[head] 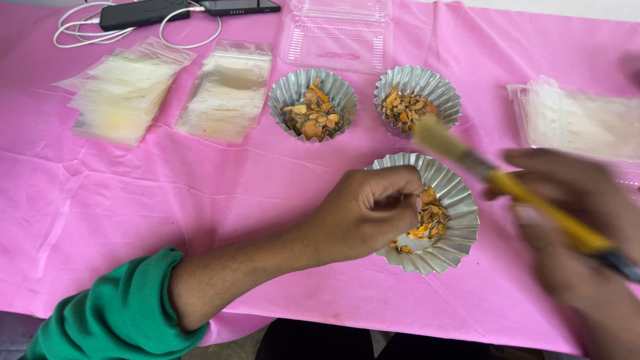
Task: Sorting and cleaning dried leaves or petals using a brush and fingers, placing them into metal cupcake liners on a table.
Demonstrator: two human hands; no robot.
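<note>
Hands work over the nearest fluted foil cup (460, 200), which sits on the pink cloth (200, 193) covering the counter. The left hand (363, 213), on an arm in a green sleeve (120, 313), reaches over the cup's left rim with its fingers pinched together among the orange and yellow dried pieces (432, 220); it covers much of the cup's left side, so whether it has hold of a piece cannot be told. The right hand (573, 227) is blurred and cut off at the frame's right edge; it is closed around the yellow handle of a paintbrush (507, 183), whose pale bristles point up and left, over the edge of a farther cup.

Beyond stand two more foil cups side by side, the left one (312, 105) and the right one (418, 100), both holding similar orange pieces. To their left lie two stacks of clear plastic pouches (177, 90), and a further stack (573, 120) lies at the right, partly out of view. Behind the cups is an open clear plastic clamshell box (337, 33). At the far left edge lie two dark phones (143, 12) with a coiled white cable (87, 30), cut off by the top of the frame
</note>
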